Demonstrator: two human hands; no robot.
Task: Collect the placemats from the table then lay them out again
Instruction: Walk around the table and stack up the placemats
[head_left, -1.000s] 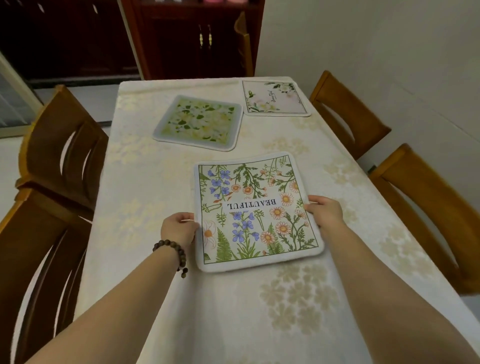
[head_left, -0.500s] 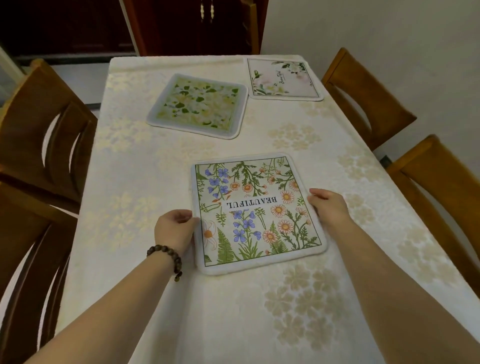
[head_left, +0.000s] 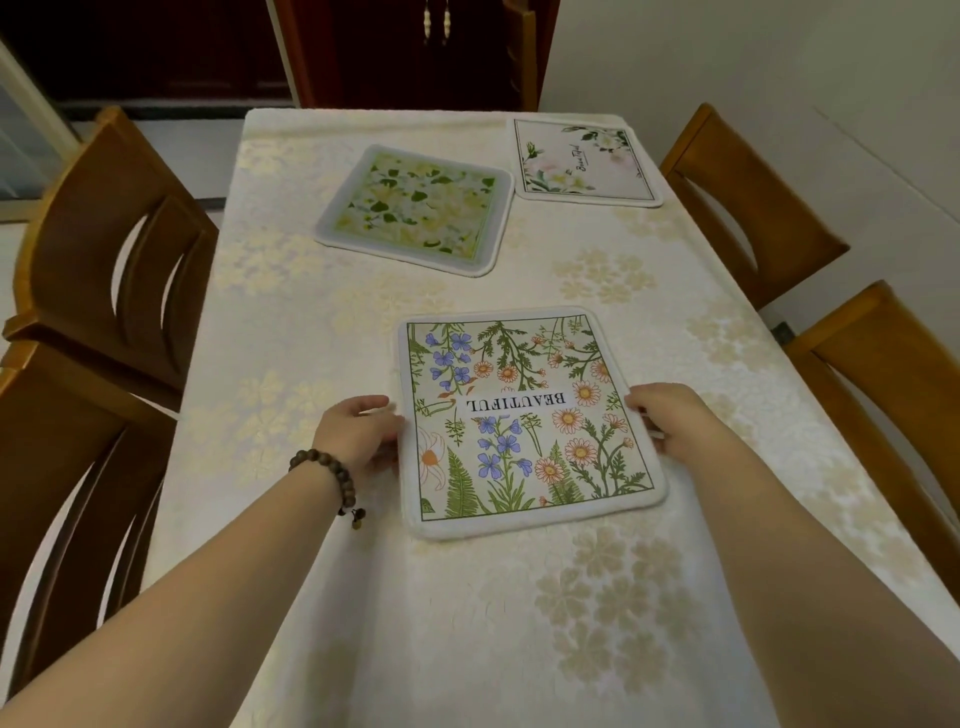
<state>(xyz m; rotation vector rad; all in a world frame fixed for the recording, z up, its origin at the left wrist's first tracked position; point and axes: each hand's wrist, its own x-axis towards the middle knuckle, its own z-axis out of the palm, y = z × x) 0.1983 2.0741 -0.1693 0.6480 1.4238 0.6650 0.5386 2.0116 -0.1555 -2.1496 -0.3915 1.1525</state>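
A white placemat printed with wildflowers and the word BEAUTIFUL (head_left: 524, 415) lies flat on the table (head_left: 291, 322) in front of me. My left hand (head_left: 358, 434), with a bead bracelet at the wrist, holds its left edge. My right hand (head_left: 670, 418) holds its right edge, fingers curled at the border. Farther back lie a green and yellow floral placemat (head_left: 415, 208), slightly skewed, and a pale pink floral placemat (head_left: 584, 161) at the far right corner.
The table wears a cream cloth with gold flowers. Two wooden chairs (head_left: 119, 249) stand along the left side and two chairs (head_left: 748, 197) along the right. A dark wooden cabinet (head_left: 405, 47) stands beyond the far end, with a white wall at right.
My view has tipped down and moved closer to the table. Both hands stay at the edges of the wildflower placemat, which lies in the same spot.
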